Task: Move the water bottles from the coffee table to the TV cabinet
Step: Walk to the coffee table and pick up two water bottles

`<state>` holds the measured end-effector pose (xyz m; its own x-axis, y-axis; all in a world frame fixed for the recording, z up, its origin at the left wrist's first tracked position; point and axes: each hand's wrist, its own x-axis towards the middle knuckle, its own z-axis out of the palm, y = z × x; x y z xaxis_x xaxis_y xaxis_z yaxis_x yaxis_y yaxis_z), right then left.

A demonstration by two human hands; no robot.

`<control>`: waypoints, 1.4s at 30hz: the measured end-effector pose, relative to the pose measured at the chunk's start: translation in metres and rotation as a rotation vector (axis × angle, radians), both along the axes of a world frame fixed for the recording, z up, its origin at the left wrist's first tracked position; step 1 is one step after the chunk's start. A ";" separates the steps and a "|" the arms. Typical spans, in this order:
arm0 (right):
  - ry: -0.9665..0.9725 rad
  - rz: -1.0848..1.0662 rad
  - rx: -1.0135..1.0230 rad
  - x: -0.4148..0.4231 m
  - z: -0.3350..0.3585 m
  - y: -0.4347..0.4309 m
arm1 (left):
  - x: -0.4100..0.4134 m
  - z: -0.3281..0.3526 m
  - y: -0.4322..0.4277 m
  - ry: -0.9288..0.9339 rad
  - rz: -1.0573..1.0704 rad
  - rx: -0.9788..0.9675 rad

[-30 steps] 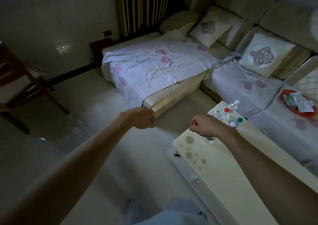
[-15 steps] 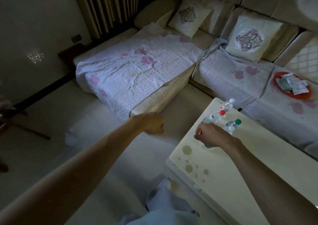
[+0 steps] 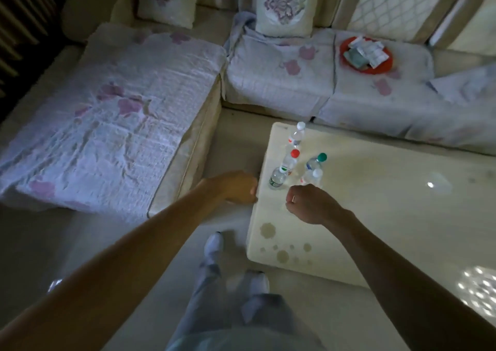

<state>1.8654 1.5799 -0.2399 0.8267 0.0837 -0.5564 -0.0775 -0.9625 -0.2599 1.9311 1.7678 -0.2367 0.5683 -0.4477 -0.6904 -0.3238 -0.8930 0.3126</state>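
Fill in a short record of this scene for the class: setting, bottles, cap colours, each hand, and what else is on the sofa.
setting: dim living room, coffee table beside a sofa
bottles: five, upright, grouped near the table's far left corner
cap colours: far bottle white; red-cap bottle; green-cap bottle; near-left bottle white; near-right bottle white
left hand: closed, empty, at the table's left edge
right hand: closed, empty, over the table, just short of the bottles
sofa extras: red tray with packets, two cushions
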 end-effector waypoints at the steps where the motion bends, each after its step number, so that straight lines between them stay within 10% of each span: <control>1: -0.004 -0.054 0.001 0.003 -0.001 -0.001 | 0.011 -0.005 -0.005 -0.022 -0.033 0.017; 10: 0.060 -0.492 0.052 0.014 -0.041 -0.008 | 0.092 -0.054 -0.036 0.081 -0.205 -0.107; 26: 0.098 -1.459 0.385 -0.008 -0.282 -0.049 | 0.105 -0.283 -0.068 0.193 0.459 -0.290; 42: -0.284 -1.350 0.382 0.009 -0.362 -0.054 | 0.110 -0.354 -0.115 -0.135 0.365 -0.536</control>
